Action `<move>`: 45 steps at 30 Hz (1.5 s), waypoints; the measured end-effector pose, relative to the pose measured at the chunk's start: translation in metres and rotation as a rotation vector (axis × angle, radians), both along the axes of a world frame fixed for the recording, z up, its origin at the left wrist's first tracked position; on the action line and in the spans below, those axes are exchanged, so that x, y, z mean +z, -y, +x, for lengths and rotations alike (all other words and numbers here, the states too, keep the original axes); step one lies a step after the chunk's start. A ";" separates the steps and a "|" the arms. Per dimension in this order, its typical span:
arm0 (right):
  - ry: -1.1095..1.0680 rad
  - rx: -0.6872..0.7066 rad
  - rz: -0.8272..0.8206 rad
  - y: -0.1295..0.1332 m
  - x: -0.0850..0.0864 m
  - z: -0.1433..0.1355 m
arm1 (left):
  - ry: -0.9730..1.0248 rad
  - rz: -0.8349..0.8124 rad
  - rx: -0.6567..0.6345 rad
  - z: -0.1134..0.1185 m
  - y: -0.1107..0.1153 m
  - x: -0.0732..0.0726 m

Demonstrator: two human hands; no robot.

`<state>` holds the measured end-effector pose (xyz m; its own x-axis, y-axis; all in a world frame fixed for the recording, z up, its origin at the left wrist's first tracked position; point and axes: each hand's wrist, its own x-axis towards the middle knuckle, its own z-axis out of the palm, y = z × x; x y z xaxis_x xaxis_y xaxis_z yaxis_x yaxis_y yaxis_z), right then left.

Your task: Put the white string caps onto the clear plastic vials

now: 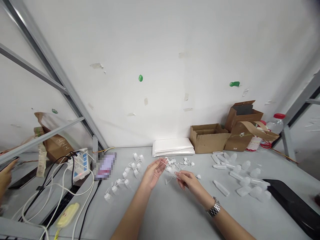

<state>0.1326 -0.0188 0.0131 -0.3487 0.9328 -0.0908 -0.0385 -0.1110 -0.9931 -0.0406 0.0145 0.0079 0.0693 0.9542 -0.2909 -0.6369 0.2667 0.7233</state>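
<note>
My left hand (155,171) is at the middle of the grey table, palm partly up, its thumb and fingertips pinched on a small white piece. Just to the right, my right hand (185,179) has its fingers curled together beside a translucent piece; its hold is too small to make out. A pile of small white caps (172,162) lies behind and between both hands. Left of my left hand stand several small capped bottles (126,183) in a slanting row. Several translucent uncapped bottles (245,181) lie scattered to the right.
White flat packs (173,147) lie against the wall, beside an open cardboard box (209,140) and a brown paper bag (238,136). A black case (292,206) is at right. Left are a phone (106,165), a power strip (82,165), cables and another person's hand (6,176).
</note>
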 end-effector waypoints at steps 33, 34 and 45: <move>0.159 -0.111 0.144 -0.001 -0.011 -0.005 | 0.062 -0.011 0.007 0.021 0.005 -0.012; 0.163 -0.115 0.145 -0.001 -0.011 -0.005 | 0.055 -0.006 0.008 0.021 0.006 -0.011; 0.292 -0.169 0.194 0.001 -0.014 -0.007 | 0.011 0.045 0.021 0.023 0.007 -0.010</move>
